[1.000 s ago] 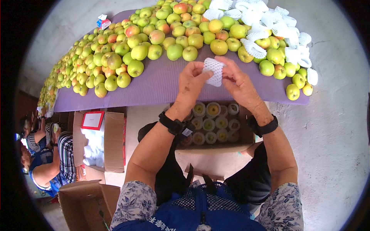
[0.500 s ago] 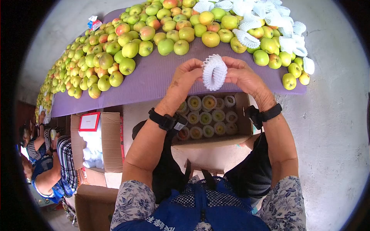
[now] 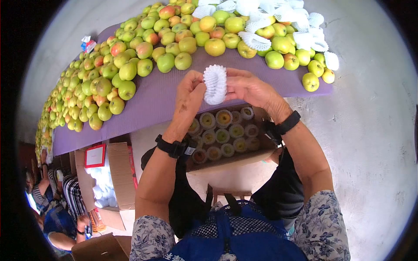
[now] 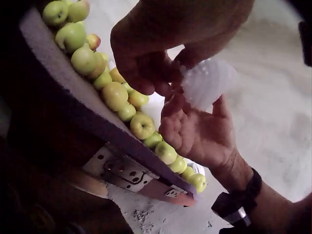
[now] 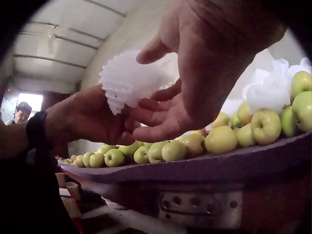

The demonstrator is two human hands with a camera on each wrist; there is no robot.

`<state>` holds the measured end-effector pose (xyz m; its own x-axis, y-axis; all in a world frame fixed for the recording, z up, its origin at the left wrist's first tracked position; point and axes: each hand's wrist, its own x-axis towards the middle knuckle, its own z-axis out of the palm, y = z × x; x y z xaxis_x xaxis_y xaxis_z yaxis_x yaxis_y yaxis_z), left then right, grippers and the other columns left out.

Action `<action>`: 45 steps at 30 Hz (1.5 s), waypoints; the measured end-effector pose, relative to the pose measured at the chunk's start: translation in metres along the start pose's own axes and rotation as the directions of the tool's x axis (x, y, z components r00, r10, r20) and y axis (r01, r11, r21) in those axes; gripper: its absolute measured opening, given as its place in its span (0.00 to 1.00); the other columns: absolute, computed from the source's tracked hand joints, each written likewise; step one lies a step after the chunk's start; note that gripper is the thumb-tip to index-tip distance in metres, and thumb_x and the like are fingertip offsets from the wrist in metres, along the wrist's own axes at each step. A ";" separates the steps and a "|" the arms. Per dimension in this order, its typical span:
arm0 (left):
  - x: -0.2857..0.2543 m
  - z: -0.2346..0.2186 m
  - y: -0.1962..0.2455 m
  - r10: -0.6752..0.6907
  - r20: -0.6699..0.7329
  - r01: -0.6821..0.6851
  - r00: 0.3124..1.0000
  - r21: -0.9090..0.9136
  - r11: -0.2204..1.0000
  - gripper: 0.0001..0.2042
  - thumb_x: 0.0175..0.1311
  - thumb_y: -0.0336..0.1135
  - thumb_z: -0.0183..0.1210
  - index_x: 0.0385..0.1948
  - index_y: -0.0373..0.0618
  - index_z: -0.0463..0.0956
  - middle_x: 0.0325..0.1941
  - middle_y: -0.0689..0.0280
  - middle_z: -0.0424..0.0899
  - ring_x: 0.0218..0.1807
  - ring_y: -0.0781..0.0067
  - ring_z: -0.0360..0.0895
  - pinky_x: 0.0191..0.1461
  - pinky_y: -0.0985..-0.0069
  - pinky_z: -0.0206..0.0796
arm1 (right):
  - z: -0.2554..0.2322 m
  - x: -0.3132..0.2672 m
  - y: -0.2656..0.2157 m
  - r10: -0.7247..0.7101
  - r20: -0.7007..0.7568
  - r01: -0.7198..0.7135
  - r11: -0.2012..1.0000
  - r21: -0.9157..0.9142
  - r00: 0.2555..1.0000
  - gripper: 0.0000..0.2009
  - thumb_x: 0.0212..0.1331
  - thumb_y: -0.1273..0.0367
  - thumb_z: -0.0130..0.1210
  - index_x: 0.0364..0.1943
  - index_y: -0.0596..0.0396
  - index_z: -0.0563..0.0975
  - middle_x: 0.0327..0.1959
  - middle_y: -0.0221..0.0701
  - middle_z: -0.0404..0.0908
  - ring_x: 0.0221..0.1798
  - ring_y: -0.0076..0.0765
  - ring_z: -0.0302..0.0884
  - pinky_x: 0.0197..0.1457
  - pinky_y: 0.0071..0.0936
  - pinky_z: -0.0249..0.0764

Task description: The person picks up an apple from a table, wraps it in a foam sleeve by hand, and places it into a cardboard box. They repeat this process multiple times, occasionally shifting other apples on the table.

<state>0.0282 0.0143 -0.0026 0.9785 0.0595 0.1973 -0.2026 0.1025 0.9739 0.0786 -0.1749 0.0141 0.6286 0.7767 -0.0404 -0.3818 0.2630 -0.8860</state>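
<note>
A white foam net sleeve [image 3: 215,85], its rim folded into a ring, is held up between both hands above the purple tabletop's [image 3: 165,93] near edge. My left hand [image 3: 190,95] pinches its left side between thumb and fingers. At its right side is my right hand [image 3: 252,89], fingers stretched out and touching the foam. In the right wrist view the sleeve [image 5: 131,78] lies against the fingers of the right hand [image 5: 195,73], the thumb near its rim. The left wrist view shows the sleeve [image 4: 207,83] between both hands. Whether anything is inside it, I cannot tell.
Many yellow-green apples [image 3: 103,87] cover the table's far and left parts, with loose white sleeves [image 3: 257,21] at the right. Below the edge stands a carton [image 3: 226,163] of sleeved apples. Further left are a box of white foam [image 3: 122,174] and another person [image 3: 61,226].
The sleeve, flat in the hands a second ago, has been opened into a ring with a folded rim. Both hands have shifted left in the view, which itself has turned a little.
</note>
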 end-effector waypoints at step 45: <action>-0.141 0.043 0.015 -0.490 0.383 0.498 0.783 0.086 0.863 0.10 0.64 0.36 0.57 0.35 0.38 0.81 0.29 0.68 0.82 0.29 0.82 0.77 0.34 0.82 0.70 | -0.090 -0.353 -0.037 -0.417 -0.703 -0.620 0.336 -0.709 0.577 0.14 0.65 0.61 0.47 0.33 0.55 0.79 0.19 0.31 0.76 0.19 0.26 0.74 0.23 0.27 0.72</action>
<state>-0.1114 -0.0348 -0.0112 0.8800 -0.3841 -0.2794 0.3154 0.0326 0.9484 -0.0682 -0.5102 0.0193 0.9977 -0.0639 0.0215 -0.0382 -0.7991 -0.6000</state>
